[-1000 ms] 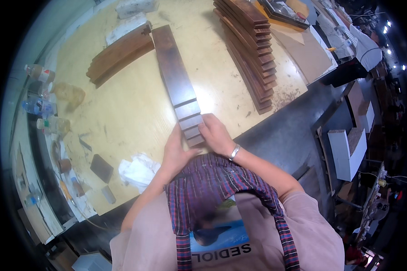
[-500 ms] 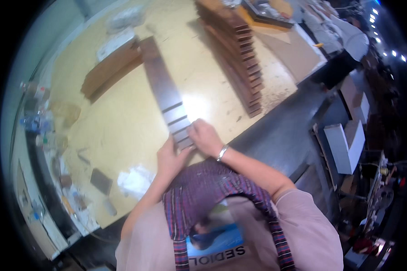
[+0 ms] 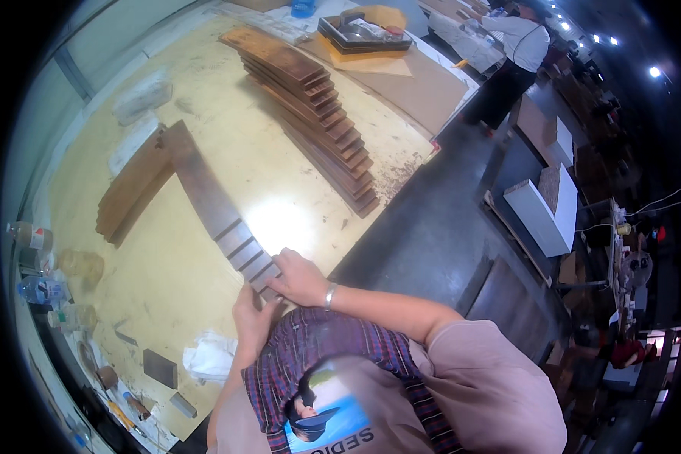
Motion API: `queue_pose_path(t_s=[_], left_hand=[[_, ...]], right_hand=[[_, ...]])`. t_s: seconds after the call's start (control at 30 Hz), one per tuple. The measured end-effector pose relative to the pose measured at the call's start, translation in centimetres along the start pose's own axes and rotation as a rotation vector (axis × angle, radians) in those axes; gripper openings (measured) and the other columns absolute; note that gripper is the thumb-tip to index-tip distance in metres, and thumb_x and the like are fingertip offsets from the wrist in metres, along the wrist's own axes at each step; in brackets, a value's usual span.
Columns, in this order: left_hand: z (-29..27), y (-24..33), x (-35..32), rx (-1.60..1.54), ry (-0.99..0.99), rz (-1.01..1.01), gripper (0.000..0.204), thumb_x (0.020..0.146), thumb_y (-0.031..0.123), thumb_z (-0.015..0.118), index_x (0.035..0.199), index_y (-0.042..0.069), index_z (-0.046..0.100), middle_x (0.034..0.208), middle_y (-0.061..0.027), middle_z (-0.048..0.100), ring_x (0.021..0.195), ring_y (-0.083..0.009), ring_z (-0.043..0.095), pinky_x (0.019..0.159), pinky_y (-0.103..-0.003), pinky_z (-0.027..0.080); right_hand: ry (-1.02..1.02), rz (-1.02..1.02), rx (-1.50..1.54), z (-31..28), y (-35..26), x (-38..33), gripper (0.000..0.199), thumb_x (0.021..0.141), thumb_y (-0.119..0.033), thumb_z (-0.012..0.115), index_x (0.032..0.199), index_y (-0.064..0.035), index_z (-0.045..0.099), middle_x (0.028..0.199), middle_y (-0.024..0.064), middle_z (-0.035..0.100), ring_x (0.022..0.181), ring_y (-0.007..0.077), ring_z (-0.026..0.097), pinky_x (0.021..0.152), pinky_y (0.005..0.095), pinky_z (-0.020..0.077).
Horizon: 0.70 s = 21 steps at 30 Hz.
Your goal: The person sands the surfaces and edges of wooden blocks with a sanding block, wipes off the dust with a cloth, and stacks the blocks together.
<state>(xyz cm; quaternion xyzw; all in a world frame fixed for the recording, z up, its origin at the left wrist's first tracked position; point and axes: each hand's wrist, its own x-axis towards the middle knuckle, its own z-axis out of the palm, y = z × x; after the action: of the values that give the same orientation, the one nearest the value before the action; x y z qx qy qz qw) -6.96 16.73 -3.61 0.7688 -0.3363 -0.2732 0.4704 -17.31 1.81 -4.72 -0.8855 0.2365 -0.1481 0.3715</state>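
A long stack of dark brown wooden boards (image 3: pixel 204 189) lies on the pale table, its near ends staggered like steps with dark gaps between. My left hand (image 3: pixel 252 314) grips the near end from the left side, its thumb by the end edge. On the opposite edge my right hand (image 3: pixel 301 278) is closed, with fingers pressed on the stepped ends. The undersides of the boards and some fingertips are hidden.
A stepped pile of brown boards (image 3: pixel 318 125) stands to the right, and another bundle of boards (image 3: pixel 132 189) to the left. Bottles (image 3: pixel 41 290) line the left edge. A white cloth (image 3: pixel 208 356) and a dark block (image 3: pixel 160 368) lie near me. A person (image 3: pixel 518 57) stands far right.
The view has shifted, so the table and its boards appear farther left and lower. Both hands keep their grip on the near end of the stack.
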Motion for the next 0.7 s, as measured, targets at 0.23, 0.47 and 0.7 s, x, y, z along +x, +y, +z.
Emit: queue_pose_path(t_s=[0.23,0.47,0.7], left_hand=[[0.0,0.0,0.5,0.054,0.065,0.011,0.031,0.083,0.013,0.077,0.105,-0.005,0.065,0.072,-0.0146,0.062,0.062,-0.0228,0.055,0.062,-0.037,0.047],[0.5,-1.7,1.0,0.022,0.09,0.078,0.032,0.087,0.013,0.071,0.114,-0.003,0.068,0.07,-0.0145,0.063,0.062,-0.0232,0.058,0.062,-0.038,0.048],[-0.4,1.5,1.3,0.121,-0.019,-0.078,0.036,0.094,0.012,0.067,0.125,-0.004,0.066,0.079,-0.0165,0.07,0.068,-0.0193,0.062,0.066,-0.037,0.05]], right_hand=[[-0.083,0.054,-0.003,0.6,-0.1,1.5,0.054,0.096,-0.048,0.06,0.101,0.0065,0.061,0.097,0.0234,0.058,0.091,0.0403,0.061,0.083,0.0462,0.0503],[-0.132,0.042,-0.065,0.3,0.2,2.0,0.057,0.096,-0.05,0.057,0.097,0.0062,0.063,0.097,0.024,0.061,0.092,0.0396,0.062,0.082,0.0454,0.0519],[-0.146,0.115,-0.029,-0.5,-0.4,2.3,0.06,0.093,-0.053,0.057,0.108,0.0044,0.061,0.102,0.0215,0.057,0.094,0.0379,0.061,0.082,0.047,0.051]])
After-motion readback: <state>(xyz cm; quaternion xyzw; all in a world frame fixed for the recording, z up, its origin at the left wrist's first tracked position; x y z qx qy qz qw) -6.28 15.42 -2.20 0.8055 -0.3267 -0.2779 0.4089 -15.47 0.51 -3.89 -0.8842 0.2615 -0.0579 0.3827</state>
